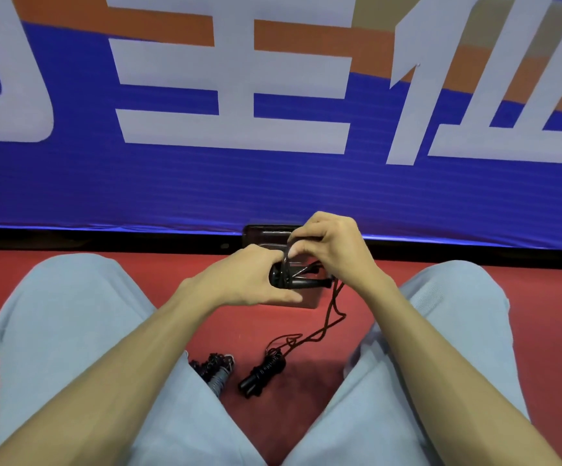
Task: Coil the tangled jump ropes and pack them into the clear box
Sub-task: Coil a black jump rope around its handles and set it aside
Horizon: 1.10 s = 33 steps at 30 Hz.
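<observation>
Sitting on a matte red floor (273, 326) with legs (71, 314) in soft pale-blue cloth spread to either side, a person is working both hands just above a small box (306, 302). The box is of clear, smoky plastic with rounded corners, and it is standing on the floor against the foot of a blue banner (205, 190) bearing large white characters and orange bands. The left hand (249, 277) is curling its fingers and thumb round one end of a pair of smooth black cylindrical handles (303, 283), which are lying side by side and level over the box. The right hand (333, 247) is hovering just above them with its fingers bent, thumb and forefinger pinching a tight loop of the thin, dark, twisted cord (331, 314) that is arching up over the handles. From under the right wrist the loose cord is hanging past the box's right side and trailing in lazy bends across the floor toward the person, ending in a small tangle. Whether that tangle is touching the second rope (263, 373) I cannot tell; this rope is lying between the legs, its black handles bound together by tight turns of cord. Just to its left a third bundle (217, 368), beaded dark and ribbed grey, is resting against the left leg, partly hidden by it.
</observation>
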Tool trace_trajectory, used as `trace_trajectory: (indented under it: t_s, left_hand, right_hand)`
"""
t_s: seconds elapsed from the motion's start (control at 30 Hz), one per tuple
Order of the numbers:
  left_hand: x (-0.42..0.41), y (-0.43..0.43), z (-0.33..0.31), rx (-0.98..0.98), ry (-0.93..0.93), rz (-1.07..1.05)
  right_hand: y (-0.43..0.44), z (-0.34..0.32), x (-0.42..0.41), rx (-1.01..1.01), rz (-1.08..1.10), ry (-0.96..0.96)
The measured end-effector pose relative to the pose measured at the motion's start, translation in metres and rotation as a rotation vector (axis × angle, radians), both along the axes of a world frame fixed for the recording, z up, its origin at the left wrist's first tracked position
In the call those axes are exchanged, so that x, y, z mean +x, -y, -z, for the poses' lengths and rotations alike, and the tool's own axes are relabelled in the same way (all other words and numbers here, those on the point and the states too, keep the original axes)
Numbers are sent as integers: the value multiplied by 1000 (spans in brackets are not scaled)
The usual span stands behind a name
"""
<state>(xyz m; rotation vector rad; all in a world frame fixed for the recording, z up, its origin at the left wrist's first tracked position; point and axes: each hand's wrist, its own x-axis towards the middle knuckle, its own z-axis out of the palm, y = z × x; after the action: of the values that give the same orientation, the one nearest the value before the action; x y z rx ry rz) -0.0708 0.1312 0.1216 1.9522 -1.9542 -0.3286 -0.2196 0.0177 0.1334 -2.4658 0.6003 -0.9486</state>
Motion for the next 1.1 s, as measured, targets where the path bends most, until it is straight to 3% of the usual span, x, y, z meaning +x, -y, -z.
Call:
trace_trajectory:
  t_s: [0.13,0.27,0.37,0.5,0.67,0.8,0.97,1.1]
  left_hand:
    - [0,-8,-10,-70,-181,68]
    - [2,-14,-27,-30,-453,122]
    - [4,-16,-34,-35,-629,138]
    - [14,-14,-40,-38,-932,80]
    - [18,-3,-35,-101,-1126,-150]
    - [21,1,-28,-83,-1241,-290]
    - [19,5,-20,-30,-1170,-241]
    - [22,8,-11,-42,-945,-292]
  right_hand:
    - [-1,-6,1,331,-9,48]
    - [-1,-17,-6,883,-168,133]
    - [-3,-17,-6,1006,-169,145]
    - [-9,-11,0,940,-178,79]
    - [-13,-3,8,839,-196,-73]
    - [-6,17,16,379,-40,-504]
    - [1,20,13,158,30,-725]
    - [-4,16,5,83,-96,-788]
